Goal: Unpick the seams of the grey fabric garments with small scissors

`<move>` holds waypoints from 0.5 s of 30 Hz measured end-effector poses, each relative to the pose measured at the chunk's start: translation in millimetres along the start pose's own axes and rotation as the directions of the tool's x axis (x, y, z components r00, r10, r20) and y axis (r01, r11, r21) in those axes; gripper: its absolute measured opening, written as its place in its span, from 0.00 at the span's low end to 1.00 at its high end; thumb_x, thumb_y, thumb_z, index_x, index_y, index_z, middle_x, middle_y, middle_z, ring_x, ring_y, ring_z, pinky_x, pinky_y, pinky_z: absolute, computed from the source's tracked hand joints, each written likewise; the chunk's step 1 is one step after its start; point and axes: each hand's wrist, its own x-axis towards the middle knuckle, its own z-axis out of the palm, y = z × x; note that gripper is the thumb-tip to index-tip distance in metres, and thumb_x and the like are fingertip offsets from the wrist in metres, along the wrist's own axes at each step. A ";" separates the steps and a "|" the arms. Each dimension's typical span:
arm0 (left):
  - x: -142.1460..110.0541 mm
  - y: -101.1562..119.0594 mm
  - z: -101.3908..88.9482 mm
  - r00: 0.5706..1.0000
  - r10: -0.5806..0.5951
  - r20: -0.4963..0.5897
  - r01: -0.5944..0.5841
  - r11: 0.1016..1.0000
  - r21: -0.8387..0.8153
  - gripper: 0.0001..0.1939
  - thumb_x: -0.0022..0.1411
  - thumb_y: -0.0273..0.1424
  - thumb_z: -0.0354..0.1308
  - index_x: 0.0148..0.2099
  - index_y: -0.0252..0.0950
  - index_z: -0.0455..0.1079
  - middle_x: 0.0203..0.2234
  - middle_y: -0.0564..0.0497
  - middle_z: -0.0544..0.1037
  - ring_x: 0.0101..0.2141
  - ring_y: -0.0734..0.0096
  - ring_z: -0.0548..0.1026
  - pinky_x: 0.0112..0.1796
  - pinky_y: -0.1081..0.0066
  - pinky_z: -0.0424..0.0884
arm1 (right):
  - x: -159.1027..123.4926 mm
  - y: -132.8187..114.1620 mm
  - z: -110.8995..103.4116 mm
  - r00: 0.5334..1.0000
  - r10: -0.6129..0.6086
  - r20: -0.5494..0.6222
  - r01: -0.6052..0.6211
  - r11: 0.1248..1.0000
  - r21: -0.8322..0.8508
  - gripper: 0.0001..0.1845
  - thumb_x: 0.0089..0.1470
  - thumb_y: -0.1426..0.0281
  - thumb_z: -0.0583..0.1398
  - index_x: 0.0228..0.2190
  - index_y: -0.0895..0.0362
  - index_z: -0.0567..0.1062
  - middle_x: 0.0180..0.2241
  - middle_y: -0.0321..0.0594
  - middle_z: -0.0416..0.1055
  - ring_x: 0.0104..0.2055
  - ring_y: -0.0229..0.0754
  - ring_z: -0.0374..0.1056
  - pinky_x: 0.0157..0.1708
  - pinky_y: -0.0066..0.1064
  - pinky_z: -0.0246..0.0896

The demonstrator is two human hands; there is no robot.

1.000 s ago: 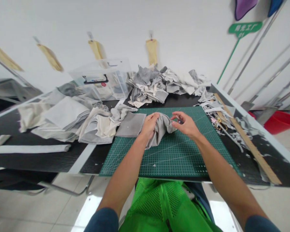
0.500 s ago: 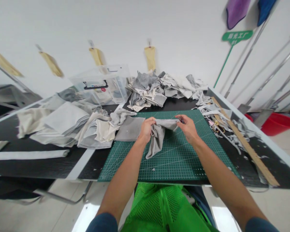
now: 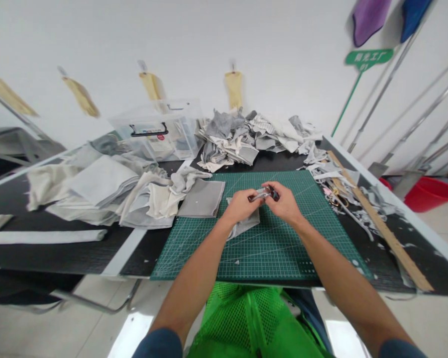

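A grey cloth hangs from my left hand over the green cutting mat, and my fingers are closed on its upper edge. My right hand is close beside it, almost touching. Its fingers are wrapped round a small dark tool, whose exact kind is too small to make out. A narrow strip of the cloth's edge shows between both hands. Left of them, a flat grey cloth square lies partly on the cutting mat.
Heaped cloths cover the table's left side, with a clear plastic box behind. A scrap pile stands at the back. Along the right lie a wooden ruler and offcuts. A red bucket is beyond the table.
My hands have come together from apart at the cloth's edge. The cloth has dropped lower and is more hidden behind my left hand. The dark tool shows more clearly.
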 end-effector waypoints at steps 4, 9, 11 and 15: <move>4.8 -7.6 0.3 0.998 -0.022 -0.060 0.010 0.980 -0.199 0.08 0.58 0.35 0.62 0.31 0.36 0.71 0.26 0.55 0.73 0.30 0.72 0.69 0.33 0.72 0.63 | 1.6 3.1 -2.6 0.995 0.016 -0.102 -0.009 0.998 0.062 0.21 0.53 0.69 0.61 0.50 0.54 0.75 0.39 0.41 0.77 0.33 0.40 0.69 0.35 0.34 0.65; 8.1 -7.0 -0.5 0.980 -0.173 -0.099 0.086 0.814 -0.574 0.07 0.53 0.31 0.64 0.36 0.36 0.72 0.30 0.54 0.76 0.32 0.72 0.72 0.36 0.73 0.66 | 2.7 3.7 -4.8 0.998 0.028 -0.051 -0.021 0.992 0.126 0.26 0.54 0.62 0.65 0.53 0.53 0.73 0.48 0.44 0.76 0.43 0.44 0.72 0.43 0.38 0.66; 7.1 -3.2 0.2 0.974 -0.197 -0.108 0.087 0.774 -0.627 0.07 0.53 0.33 0.65 0.35 0.36 0.73 0.30 0.54 0.77 0.33 0.73 0.73 0.37 0.73 0.67 | 1.5 1.2 -2.2 0.999 0.032 0.018 -0.034 0.990 0.135 0.31 0.51 0.59 0.69 0.55 0.52 0.73 0.52 0.46 0.75 0.48 0.47 0.72 0.47 0.39 0.66; 3.4 3.1 3.0 0.979 -0.174 -0.109 0.058 0.742 -0.668 0.12 0.55 0.38 0.69 0.37 0.35 0.75 0.31 0.53 0.79 0.33 0.73 0.74 0.38 0.73 0.69 | -1.1 -5.8 3.9 0.990 0.071 0.121 -0.090 0.983 0.160 0.36 0.46 0.57 0.72 0.56 0.52 0.74 0.49 0.44 0.77 0.46 0.46 0.73 0.47 0.39 0.67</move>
